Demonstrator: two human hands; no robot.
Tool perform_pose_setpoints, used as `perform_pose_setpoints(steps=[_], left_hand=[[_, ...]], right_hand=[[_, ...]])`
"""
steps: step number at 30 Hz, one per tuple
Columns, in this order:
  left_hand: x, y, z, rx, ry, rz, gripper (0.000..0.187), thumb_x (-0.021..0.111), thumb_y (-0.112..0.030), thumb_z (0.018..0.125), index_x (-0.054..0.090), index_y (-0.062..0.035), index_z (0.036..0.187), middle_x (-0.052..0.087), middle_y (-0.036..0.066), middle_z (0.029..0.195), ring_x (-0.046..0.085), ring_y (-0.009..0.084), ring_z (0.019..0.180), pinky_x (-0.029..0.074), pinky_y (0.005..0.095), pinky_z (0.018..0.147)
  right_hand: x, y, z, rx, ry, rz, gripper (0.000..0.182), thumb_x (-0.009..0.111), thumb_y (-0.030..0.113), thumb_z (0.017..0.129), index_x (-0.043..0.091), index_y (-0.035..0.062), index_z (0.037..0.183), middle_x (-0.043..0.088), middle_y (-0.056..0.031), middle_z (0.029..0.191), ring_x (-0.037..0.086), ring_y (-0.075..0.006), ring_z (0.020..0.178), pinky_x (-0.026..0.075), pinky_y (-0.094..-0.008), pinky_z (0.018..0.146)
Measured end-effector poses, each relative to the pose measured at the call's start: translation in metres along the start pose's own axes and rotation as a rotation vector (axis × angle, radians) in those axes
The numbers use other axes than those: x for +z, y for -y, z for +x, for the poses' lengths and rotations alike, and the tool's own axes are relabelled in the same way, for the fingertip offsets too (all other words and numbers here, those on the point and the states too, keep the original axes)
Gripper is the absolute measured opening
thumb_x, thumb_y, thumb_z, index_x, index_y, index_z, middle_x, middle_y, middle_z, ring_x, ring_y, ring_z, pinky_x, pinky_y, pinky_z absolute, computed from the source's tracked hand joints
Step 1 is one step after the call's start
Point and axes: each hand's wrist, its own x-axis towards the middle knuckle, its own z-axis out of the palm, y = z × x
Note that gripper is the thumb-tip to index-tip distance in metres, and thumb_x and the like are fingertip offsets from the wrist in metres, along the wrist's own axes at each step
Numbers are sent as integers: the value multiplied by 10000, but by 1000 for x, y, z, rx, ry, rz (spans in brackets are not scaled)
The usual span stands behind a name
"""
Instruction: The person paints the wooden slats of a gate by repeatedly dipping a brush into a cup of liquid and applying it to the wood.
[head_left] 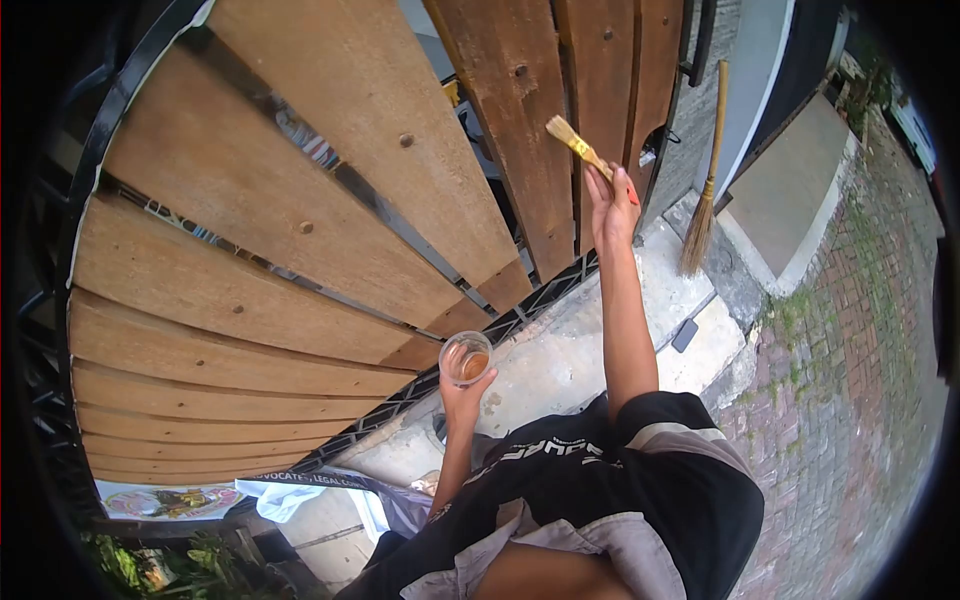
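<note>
My left hand [463,398] is wrapped round a clear plastic cup [467,358] with some brown liquid at its bottom. Raised further forward, my right hand [613,205] grips a paintbrush [580,148] by its handle. The brush has pale bristles and a yellow band, and its tip points up and left, in front of dark brown slats [530,120]. On the left, lighter tan wooden boards [250,190] spread out in a black metal frame. Whether the bristles touch the wood I cannot tell.
A straw broom [703,215] leans at the right by the wall. A dark rectangular object [685,335] lies on the pale concrete ledge [540,370]. Brick paving [830,400] runs along the right side. Printed banners [170,502] and a white cloth [285,500] lie at the lower left.
</note>
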Motion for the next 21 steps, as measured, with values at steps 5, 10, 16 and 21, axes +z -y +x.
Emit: perform_pose_setpoints(steps=[5, 10, 16, 21], left_hand=[[4, -5, -1, 59, -21, 57, 856, 880, -118, 685, 402, 50, 1376, 524, 159, 1336, 520, 236, 1243, 407, 339, 1064], [-17, 10, -11, 30, -213, 26, 896, 899, -204, 670, 411, 31, 1384, 535, 154, 1356, 517, 230, 1268, 405, 338, 1072], [-63, 16, -40, -2, -463, -17, 877, 886, -224, 690, 413, 14, 1389, 525, 154, 1363, 498, 232, 1286, 397, 347, 1084], [-143, 42, -65, 15, -634, -181, 884, 886, -168, 691, 395, 5, 1406, 517, 129, 1353, 473, 214, 1300, 382, 365, 1101]], right_hand=[[-251, -85, -8, -280, 12, -1397, 265, 655, 214, 898, 721, -43, 899, 730, -140, 778, 693, -205, 685, 526, -345, 618], [-353, -81, -114, 178, 240, -2062, 373, 647, 321, 812, 709, -35, 720, 686, -196, 671, 673, -352, 627, 530, -471, 636], [-325, -121, -202, 300, 1087, -1875, 371, 674, 294, 817, 683, -50, 678, 664, -214, 642, 672, -368, 623, 515, -476, 620], [-355, -216, -193, 776, 1834, -1796, 289, 653, 267, 782, 700, -15, 827, 699, -158, 707, 696, -264, 654, 547, -432, 637]])
